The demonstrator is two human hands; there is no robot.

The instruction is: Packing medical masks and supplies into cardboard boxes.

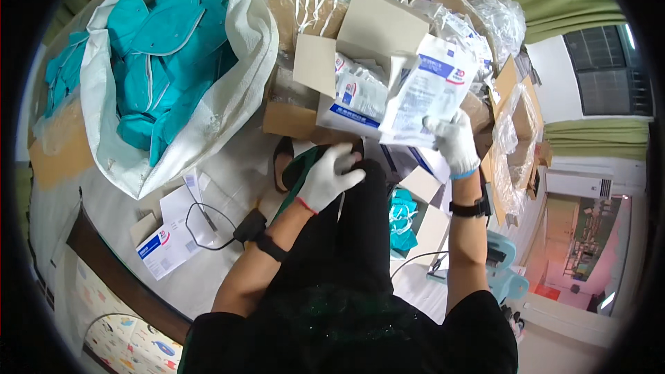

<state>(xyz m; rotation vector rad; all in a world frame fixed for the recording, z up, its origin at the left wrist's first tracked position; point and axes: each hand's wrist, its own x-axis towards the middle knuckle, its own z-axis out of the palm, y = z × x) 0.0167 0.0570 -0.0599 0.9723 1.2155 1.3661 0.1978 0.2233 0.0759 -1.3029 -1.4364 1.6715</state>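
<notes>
Pinching printed blue-and-white pouches [431, 86] in the white-gloved right grip [455, 142], drawn in on their five-o'clock edge. Holding them toward eleven o'clock from that grip, beside an open carton [315, 62] of similar packs [360, 97] at ten o'clock. Gaping partway at the white-gloved left grip [330, 180], apart from the pouches toward seven o'clock, over black trousers [367, 249].

"What stands left of the open box [346, 116]?"

"A sack [251, 45], with cloth pieces [163, 79] inside; nearer the person, a carton [170, 246] lies on the floor [235, 180]."

"And in the box?"

"Packets [361, 91]. Another packet [426, 93], in the right hand [456, 142], overlaps its right side; the left hand [329, 179] is nearer the person."
</notes>
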